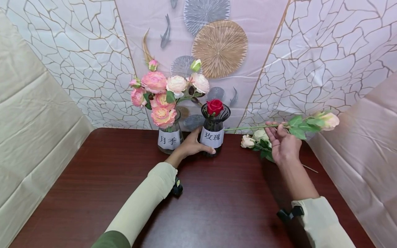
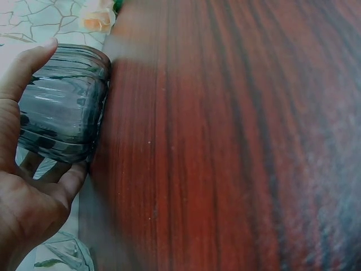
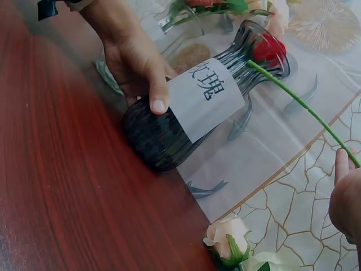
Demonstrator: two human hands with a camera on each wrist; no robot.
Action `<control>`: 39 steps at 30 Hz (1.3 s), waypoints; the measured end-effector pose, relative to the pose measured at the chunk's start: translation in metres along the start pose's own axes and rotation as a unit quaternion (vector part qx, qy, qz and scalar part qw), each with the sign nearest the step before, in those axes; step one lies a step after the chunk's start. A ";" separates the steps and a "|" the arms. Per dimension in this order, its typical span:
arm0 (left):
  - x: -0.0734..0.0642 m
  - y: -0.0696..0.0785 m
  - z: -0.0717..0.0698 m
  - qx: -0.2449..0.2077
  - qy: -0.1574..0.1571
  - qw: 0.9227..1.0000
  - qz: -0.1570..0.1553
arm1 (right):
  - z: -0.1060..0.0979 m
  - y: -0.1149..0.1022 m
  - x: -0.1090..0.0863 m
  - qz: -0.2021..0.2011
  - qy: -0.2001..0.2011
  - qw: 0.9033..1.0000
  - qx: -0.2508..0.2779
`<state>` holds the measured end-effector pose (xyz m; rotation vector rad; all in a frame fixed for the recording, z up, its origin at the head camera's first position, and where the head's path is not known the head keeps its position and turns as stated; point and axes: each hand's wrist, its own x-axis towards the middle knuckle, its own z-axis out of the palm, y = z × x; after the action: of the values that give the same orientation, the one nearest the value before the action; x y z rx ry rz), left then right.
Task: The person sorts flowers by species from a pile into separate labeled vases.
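Observation:
My left hand [image 1: 193,144] grips the lower part of a dark glass vase [image 1: 214,124] that stands upright and bears a white label with black characters. In the left wrist view, the thumb and fingers reach around the vase's base [image 2: 65,104]. A red rose [image 1: 215,106] sits in the vase's mouth. To the right, my right hand [image 1: 286,146] pinches the green stem [image 3: 304,104] of a pale pink rose [image 1: 329,121] between thumb and fingers. The rose lies nearly level in the air, bloom to the right, its stem's end near the vase's neck.
Left of the dark vase stands a clear glass vase [image 1: 169,150], also labelled, full of pink and white flowers [image 1: 162,89]. Under my right hand, more pale roses [image 1: 248,141] lie on the brown wooden table [image 1: 217,199]. A patterned cloth backdrop [image 1: 266,65] rises behind the table.

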<state>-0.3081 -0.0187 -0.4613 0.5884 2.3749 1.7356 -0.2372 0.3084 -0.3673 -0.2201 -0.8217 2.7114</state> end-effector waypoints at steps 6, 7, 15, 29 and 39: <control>0.001 -0.002 0.000 0.003 0.000 1.000 -0.002 | 0.007 -0.001 -0.001 0.000 -0.012 1.000 0.014; 0.001 -0.002 0.000 0.004 0.000 1.000 -0.002 | 0.008 -0.001 -0.002 0.001 -0.009 1.000 0.017; 0.001 -0.002 0.000 -0.004 -0.003 1.000 0.000 | 0.025 0.001 -0.005 -0.010 0.020 0.997 0.074; 0.001 -0.003 0.000 -0.011 -0.001 1.000 0.001 | 0.059 0.024 -0.010 -0.061 -0.020 0.998 0.015; 0.002 -0.005 0.000 0.000 -0.002 1.000 0.005 | 0.073 0.040 -0.014 -0.131 -0.057 0.989 -0.028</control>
<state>-0.3113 -0.0188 -0.4653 0.6030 2.3736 1.7362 -0.2507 0.2343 -0.3289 0.0312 -0.8923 2.4743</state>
